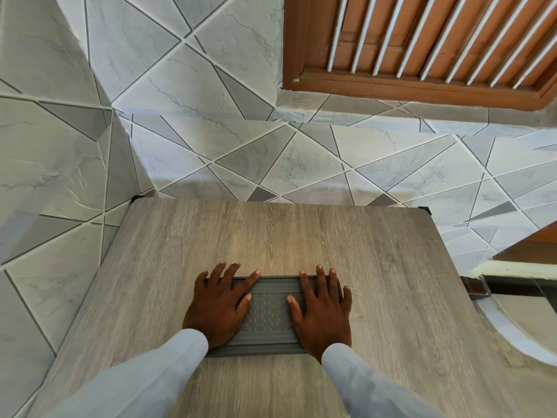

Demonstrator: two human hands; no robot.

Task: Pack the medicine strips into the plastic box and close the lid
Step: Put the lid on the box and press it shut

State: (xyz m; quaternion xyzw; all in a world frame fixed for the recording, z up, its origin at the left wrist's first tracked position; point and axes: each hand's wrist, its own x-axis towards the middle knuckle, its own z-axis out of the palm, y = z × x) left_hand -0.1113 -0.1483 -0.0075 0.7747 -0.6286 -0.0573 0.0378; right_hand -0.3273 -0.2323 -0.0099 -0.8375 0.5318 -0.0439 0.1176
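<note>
Hands flat on grey lid (268, 315), left hand (218, 309), right hand (324, 312), wooden table (301, 233)

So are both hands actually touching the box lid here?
Touching. The head view shows the left hand and right hand lying flat, palms down, on the grey lid, fingers spread over its far edge.

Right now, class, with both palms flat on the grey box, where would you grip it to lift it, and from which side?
Probably by its two short ends, one from each side. The grey box lies low and wide on the table, and the left hand and right hand already rest flat near those ends.
</note>
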